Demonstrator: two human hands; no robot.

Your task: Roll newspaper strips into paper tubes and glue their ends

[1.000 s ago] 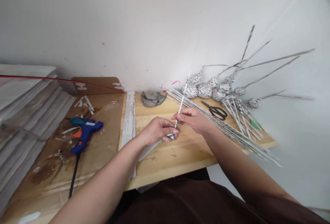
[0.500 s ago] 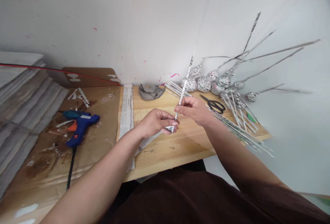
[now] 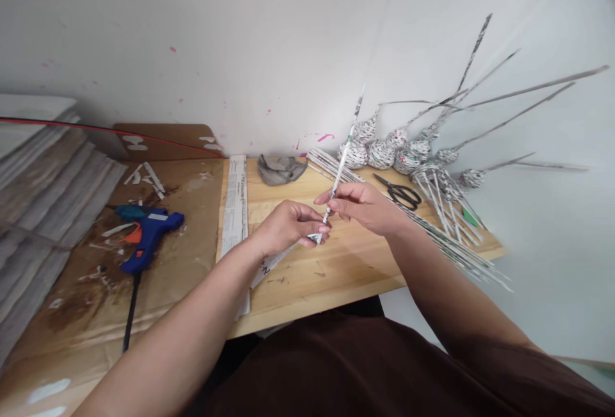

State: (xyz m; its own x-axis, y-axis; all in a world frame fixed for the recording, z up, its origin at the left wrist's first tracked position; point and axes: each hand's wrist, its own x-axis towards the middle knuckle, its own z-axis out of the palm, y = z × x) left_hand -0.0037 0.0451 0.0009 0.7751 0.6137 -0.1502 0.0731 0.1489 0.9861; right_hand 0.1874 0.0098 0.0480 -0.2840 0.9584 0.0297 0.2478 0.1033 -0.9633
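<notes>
A thin newspaper tube (image 3: pixel 342 164) slants up and away between my hands, its far end in front of the wall. My left hand (image 3: pixel 291 228) pinches the lower end, where a flat newspaper strip (image 3: pixel 275 266) trails down towards the table. Higher on the tube, my right hand (image 3: pixel 360 205) has its thumb and fingers around the shaft, the index finger reaching past it. Several newspaper strips (image 3: pixel 235 205) lie stacked left of my hands. Past my right hand are black-handled scissors (image 3: pixel 400 193) and a bundle of finished paper tubes (image 3: pixel 456 253).
Woven newspaper shapes (image 3: pixel 380 154) with long stems stand at the back right against the wall. A grey cloth (image 3: pixel 281 170) lies at the table's rear. At left are a blue glue gun (image 3: pixel 152 237) on stained cardboard (image 3: pixel 192 276) and a tall paper stack (image 3: pixel 43 212).
The fingers of my right hand have loosened and shifted on the tube, the index finger now extended to the left. My left hand keeps its pinch at the lower end.
</notes>
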